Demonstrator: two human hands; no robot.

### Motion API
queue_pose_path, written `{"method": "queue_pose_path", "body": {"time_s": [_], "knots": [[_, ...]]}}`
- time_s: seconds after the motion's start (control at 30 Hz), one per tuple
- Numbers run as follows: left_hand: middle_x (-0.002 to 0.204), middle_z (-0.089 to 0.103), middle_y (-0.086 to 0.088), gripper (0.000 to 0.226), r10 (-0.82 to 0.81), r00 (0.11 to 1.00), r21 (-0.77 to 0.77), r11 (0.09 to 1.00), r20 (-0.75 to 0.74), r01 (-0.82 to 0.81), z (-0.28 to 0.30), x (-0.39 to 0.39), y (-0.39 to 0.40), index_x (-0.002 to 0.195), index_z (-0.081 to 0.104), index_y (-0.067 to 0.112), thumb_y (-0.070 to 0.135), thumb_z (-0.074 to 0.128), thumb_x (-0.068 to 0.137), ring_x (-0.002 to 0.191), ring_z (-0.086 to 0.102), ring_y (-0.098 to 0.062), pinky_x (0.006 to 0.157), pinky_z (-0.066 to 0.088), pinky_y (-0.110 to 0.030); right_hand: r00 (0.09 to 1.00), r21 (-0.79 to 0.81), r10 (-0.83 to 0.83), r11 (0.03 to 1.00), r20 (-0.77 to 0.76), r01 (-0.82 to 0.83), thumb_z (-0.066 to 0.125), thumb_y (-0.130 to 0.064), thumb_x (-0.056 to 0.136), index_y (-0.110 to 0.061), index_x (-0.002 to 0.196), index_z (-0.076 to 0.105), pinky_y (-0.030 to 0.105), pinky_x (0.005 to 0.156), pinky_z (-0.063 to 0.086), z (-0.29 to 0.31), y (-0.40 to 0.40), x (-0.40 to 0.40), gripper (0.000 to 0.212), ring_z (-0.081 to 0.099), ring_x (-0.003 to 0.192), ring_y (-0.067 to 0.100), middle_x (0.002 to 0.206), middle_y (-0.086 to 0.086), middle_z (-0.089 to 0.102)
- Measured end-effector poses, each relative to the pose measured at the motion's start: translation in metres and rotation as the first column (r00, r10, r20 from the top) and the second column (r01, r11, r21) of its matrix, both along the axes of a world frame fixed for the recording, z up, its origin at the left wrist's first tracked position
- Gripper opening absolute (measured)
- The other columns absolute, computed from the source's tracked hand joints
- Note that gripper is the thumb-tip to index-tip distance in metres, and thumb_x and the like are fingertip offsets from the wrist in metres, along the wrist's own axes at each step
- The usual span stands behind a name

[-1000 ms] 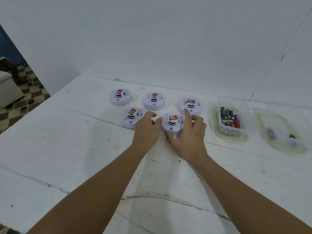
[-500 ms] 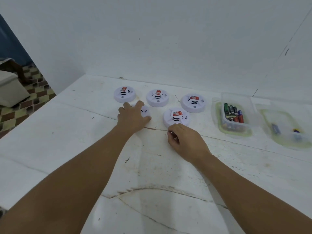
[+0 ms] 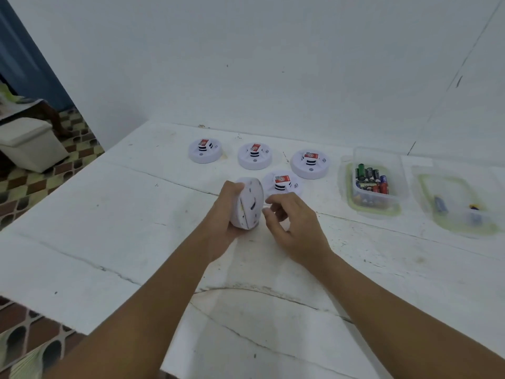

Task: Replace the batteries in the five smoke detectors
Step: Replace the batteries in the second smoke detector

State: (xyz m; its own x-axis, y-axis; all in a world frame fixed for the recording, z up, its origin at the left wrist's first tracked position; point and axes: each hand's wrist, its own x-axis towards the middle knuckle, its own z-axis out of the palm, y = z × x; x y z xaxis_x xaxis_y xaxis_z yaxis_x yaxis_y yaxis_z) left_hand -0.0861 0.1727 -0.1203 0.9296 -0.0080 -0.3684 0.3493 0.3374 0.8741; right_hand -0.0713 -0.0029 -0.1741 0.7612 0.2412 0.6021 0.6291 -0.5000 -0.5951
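My left hand [image 3: 224, 214] grips a white round smoke detector [image 3: 248, 203], lifted off the table and tipped on edge so its underside faces right. My right hand [image 3: 293, 225] hovers just right of it, fingers curled and apart, holding nothing. Several more white detectors with red labels rest face up on the white table [image 3: 109, 228]: one at the far left [image 3: 205, 151], one in the middle [image 3: 254, 156], one at the right [image 3: 311, 163] and a nearer one [image 3: 282, 183] just behind my right hand.
A clear tub of mixed batteries [image 3: 377, 181] stands on a green-rimmed lid right of the detectors. Further right lies a shallow clear tray [image 3: 456, 206] with a few loose batteries. A white wall backs the table. The table's left edge drops to a tiled floor.
My left hand closed on the front-left detector, lifted it and turned it on edge. My right hand moved up from the table beside it.
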Motion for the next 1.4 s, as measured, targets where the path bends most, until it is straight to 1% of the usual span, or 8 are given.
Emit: {"method": "queue_pose_path", "body": {"time_s": [0.07, 0.23, 0.43, 0.53, 0.83, 0.93, 1.2, 1.4], "knots": [[0.119, 0.074, -0.014, 0.046, -0.052, 0.999, -0.135, 0.99, -0.006, 0.051, 0.002, -0.011, -0.007, 0.127, 0.069, 0.01, 0.041, 0.056, 0.096, 0.104, 0.069, -0.025, 0.096, 0.055, -0.045, 1.0, 0.069, 0.015, 0.997, -0.02, -0.014, 0.066, -0.033, 0.097, -0.01, 0.119, 0.067, 0.019, 0.079, 0.05, 0.001, 0.002, -0.01, 0.032, 0.06, 0.087, 0.01, 0.102, -0.003, 0.063], [0.133, 0.065, -0.023, 0.051, -0.122, 0.992, -0.321, 0.939, 0.016, 0.121, 0.0, -0.027, -0.028, 0.137, 0.063, 0.005, 0.034, 0.051, 0.097, 0.117, 0.061, -0.035, 0.104, 0.052, -0.055, 0.997, 0.162, 0.014, 0.987, -0.07, -0.002, 0.08, -0.042, 0.088, -0.011, 0.132, 0.061, 0.011, 0.088, 0.045, 0.01, -0.013, -0.029, 0.057, 0.057, 0.108, 0.005, 0.117, -0.001, 0.057], [0.148, 0.054, -0.022, 0.062, -0.195, 0.98, -0.433, 0.881, 0.036, 0.191, -0.005, -0.035, -0.063, 0.148, 0.053, 0.01, 0.047, 0.053, 0.099, 0.132, 0.053, -0.037, 0.099, 0.054, -0.05, 0.996, 0.17, -0.033, 0.984, -0.078, 0.046, 0.08, -0.051, 0.081, -0.017, 0.13, 0.064, 0.008, 0.083, 0.045, 0.02, -0.045, -0.038, 0.062, 0.058, 0.105, 0.002, 0.113, -0.005, 0.059], [0.151, 0.052, -0.018, 0.072, -0.215, 0.976, -0.499, 0.842, 0.039, 0.205, -0.006, -0.035, -0.08, 0.147, 0.056, 0.011, 0.063, 0.052, 0.098, 0.141, 0.048, -0.033, 0.113, 0.045, -0.049, 0.988, 0.17, -0.052, 0.982, -0.143, 0.077, 0.083, -0.05, 0.079, -0.021, 0.131, 0.065, 0.009, 0.084, 0.046, 0.022, -0.057, -0.041, 0.062, 0.059, 0.106, 0.003, 0.114, -0.008, 0.059], [0.133, 0.065, -0.017, 0.065, -0.24, 0.971, -0.42, 0.882, -0.01, 0.214, -0.02, -0.031, -0.105, 0.131, 0.068, 0.009, 0.062, 0.051, 0.098, 0.119, 0.065, -0.03, 0.1, 0.055, -0.045, 0.96, 0.156, -0.075, 0.98, -0.271, 0.121, 0.088, -0.049, 0.075, -0.022, 0.126, 0.063, 0.009, 0.087, 0.041, 0.018, -0.078, -0.05, 0.063, 0.055, 0.103, 0.003, 0.112, -0.008, 0.058], [0.128, 0.068, -0.016, 0.059, -0.236, 0.972, -0.446, 0.872, -0.023, 0.201, -0.023, -0.032, -0.103, 0.122, 0.073, 0.011, 0.059, 0.046, 0.102, 0.113, 0.069, -0.03, 0.089, 0.059, -0.043, 0.97, 0.077, -0.03, 0.996, -0.24, 0.05, 0.083, -0.051, 0.074, -0.021, 0.128, 0.062, 0.02, 0.092, 0.046, 0.02, -0.079, -0.05, 0.065, 0.055, 0.109, 0.01, 0.115, -0.007, 0.054], [0.132, 0.066, -0.017, 0.057, -0.237, 0.971, -0.449, 0.87, -0.017, 0.205, -0.027, -0.03, -0.102, 0.129, 0.068, 0.011, 0.056, 0.045, 0.103, 0.117, 0.065, -0.032, 0.096, 0.054, -0.046, 0.973, 0.012, -0.001, 1.0, -0.232, 0.004, 0.085, -0.046, 0.073, -0.021, 0.126, 0.06, 0.03, 0.093, 0.05, 0.025, -0.082, -0.045, 0.064, 0.055, 0.108, 0.012, 0.115, -0.006, 0.053], [0.127, 0.067, -0.017, 0.058, -0.237, 0.971, -0.445, 0.872, -0.019, 0.205, -0.026, -0.031, -0.101, 0.126, 0.069, 0.01, 0.057, 0.046, 0.102, 0.109, 0.069, -0.03, 0.088, 0.06, -0.042, 0.983, -0.021, -0.045, 0.999, -0.176, 0.042, 0.086, -0.045, 0.071, -0.02, 0.126, 0.059, 0.028, 0.09, 0.05, 0.025, -0.081, -0.048, 0.066, 0.054, 0.109, 0.013, 0.117, -0.006, 0.052]]}}
